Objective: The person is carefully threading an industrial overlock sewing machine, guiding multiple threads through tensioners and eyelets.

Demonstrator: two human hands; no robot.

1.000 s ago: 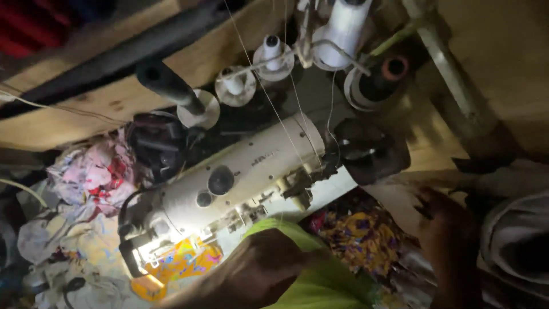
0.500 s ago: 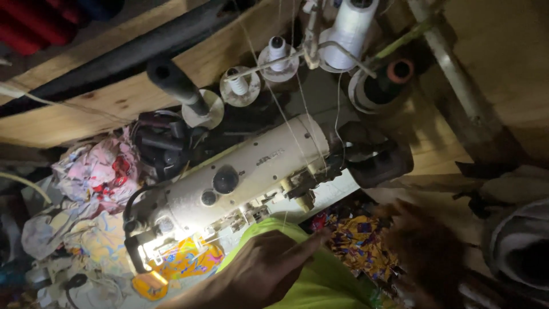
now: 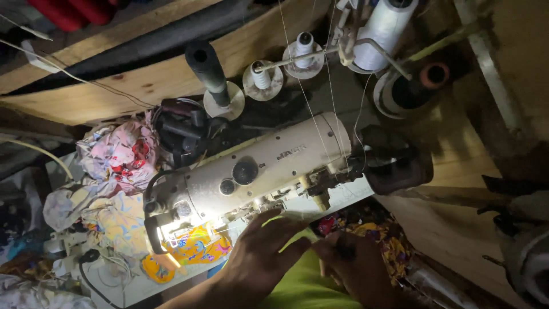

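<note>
Both hands press flat on lime-green fabric (image 3: 303, 286) before the sewing machine (image 3: 257, 171): left hand (image 3: 260, 254) spread, right hand (image 3: 354, 266) loosely curled; no stitching visible.

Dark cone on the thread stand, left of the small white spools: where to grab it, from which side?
Grip the dark cone around its upper body, coming from the open top end. It stands on a pale round base and narrows upward, so it likely lifts straight off along its axis. Avoid the right side: the white spools and taut threads crowd it.
</note>
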